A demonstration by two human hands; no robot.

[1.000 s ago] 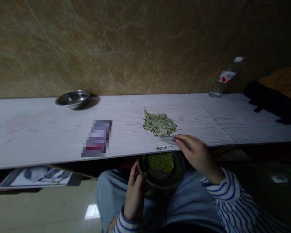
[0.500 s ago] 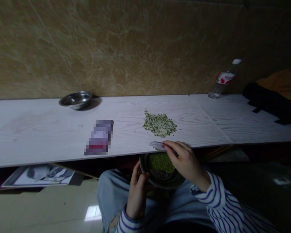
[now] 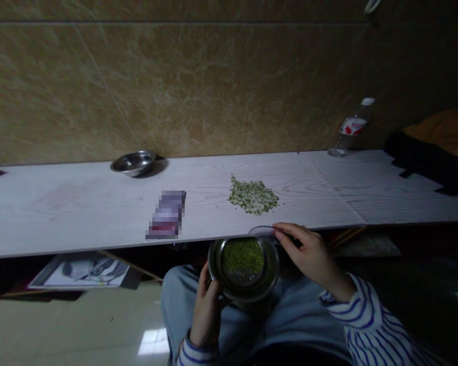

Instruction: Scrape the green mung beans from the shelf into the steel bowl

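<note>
My left hand (image 3: 208,307) is closed on the left rim of a steel bowl (image 3: 269,290), just below the table edge and above my lap. Small green beans (image 3: 244,255), like mung beans, cover much of its bottom. Between the thumb and fingers of my right hand (image 3: 309,254) is a thin, clear, round-edged plastic lid (image 3: 262,231), at the table edge over the far side of the bowl. More green beans (image 3: 254,197) lie scattered in a patch on the white table (image 3: 206,203), beyond the lid.
Left of the scattered beans lies a blurred, pixelated flat packet or phone (image 3: 167,214). A second steel bowl (image 3: 133,163) stands near the wall. At the right are a plastic bottle (image 3: 351,127) and a dark and orange bag (image 3: 435,142). An open drawer (image 3: 84,269) shows below the table.
My right hand has moved right with the lid, uncovering more of the bowl. The bowl in my left hand has shifted slightly left. The view has also shifted a little.
</note>
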